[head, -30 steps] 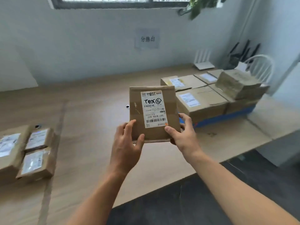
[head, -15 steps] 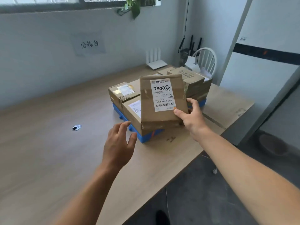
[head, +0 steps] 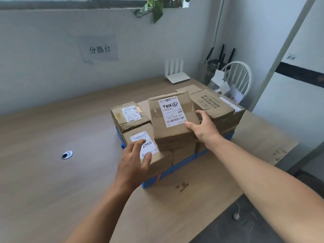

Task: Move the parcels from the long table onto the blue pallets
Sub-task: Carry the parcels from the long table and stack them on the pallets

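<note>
1. Your left hand (head: 135, 160) is open, its fingers spread over the labelled front box (head: 149, 151), left of and below the grip. Contact cannot be confirmed.
2. The flat parcel (head: 172, 118) lies tilted atop the stacked boxes on the blue pallet (head: 182, 163).
3. Your right hand (head: 204, 128) pinches the parcel's right edge, thumb on top.
4. A larger carton (head: 215, 106) sits just right of the grip.

Blue plastic pallet (head: 149, 183) mostly buried under brown cardboard parcels (head: 129, 118). White label (head: 172, 111) fine print unreadable. Wooden counter (head: 52, 172) cut by left edge.
</note>
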